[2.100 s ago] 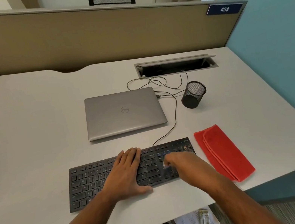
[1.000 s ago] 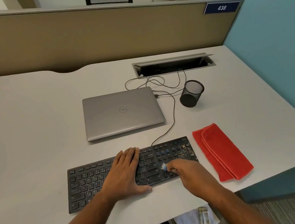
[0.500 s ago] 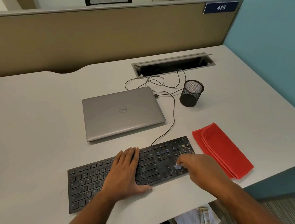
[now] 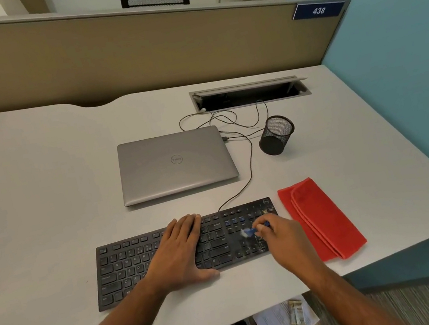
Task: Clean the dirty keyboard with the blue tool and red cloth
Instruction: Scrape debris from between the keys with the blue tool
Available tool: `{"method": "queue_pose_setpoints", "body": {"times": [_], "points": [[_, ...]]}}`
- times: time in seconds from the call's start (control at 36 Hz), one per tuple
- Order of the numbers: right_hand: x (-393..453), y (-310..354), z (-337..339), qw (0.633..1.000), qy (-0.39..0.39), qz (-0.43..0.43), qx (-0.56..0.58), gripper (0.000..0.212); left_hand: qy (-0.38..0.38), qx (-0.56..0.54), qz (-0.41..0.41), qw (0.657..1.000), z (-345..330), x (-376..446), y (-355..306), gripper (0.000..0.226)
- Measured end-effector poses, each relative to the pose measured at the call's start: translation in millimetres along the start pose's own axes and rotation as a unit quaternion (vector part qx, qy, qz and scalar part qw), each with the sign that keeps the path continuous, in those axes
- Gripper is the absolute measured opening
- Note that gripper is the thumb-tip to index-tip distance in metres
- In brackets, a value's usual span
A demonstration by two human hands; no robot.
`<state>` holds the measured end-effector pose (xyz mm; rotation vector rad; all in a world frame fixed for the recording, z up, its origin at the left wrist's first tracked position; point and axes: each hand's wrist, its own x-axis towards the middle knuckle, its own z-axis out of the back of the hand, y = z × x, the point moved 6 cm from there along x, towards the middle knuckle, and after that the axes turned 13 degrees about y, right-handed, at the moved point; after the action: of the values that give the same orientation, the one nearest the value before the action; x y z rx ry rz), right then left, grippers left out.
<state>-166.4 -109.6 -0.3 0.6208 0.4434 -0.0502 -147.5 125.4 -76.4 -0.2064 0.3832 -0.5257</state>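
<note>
Spreading wide under everything, the pale tabletop (image 4: 41,193) carries a closed grey laptop (image 4: 176,163) well beyond the fingers, with a black cable (image 4: 249,162) running from it down to the black keyboard (image 4: 128,266), which lies directly beneath both sets of fingers. The folded red cloth (image 4: 324,220) lies just to the right of the right hand's fingers, beside the keyboard's right end and apart from it. A black mesh cup (image 4: 275,134) stands well beyond the right fingers, near the cable. The left hand (image 4: 179,251) rests flat on the middle keys, fingers straight and close together, thumb splayed toward the near edge. The right hand (image 4: 283,236) hovers over the keyboard's right end, fingers curled and pinching the small blue tool (image 4: 250,231), whose pale tip points left of those fingers onto the keys
</note>
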Motion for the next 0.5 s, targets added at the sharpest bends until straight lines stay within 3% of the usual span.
{"method": "queue_pose_setpoints", "body": {"times": [0.14, 0.31, 0.42, 0.5], "points": [[7, -4, -13, 0.997, 0.057, -0.024, -0.047, 0.013, 0.014, 0.000, 0.003, 1.000, 0, -1, -1, 0.137], [6, -1, -2, 0.999, 0.011, -0.032, 0.022, 0.013, 0.014, 0.002, 0.005, 1.000, 0, -1, 0, 0.137], [7, 0, -11, 0.995, 0.074, -0.029, -0.056, 0.013, 0.025, 0.005, 0.010, 1.000, -1, 0, 0, 0.138], [8, 5, -3, 0.994, 0.092, -0.022, -0.054, 0.014, 0.026, 0.006, 0.009, 1.000, 0, -1, -1, 0.137]]}}
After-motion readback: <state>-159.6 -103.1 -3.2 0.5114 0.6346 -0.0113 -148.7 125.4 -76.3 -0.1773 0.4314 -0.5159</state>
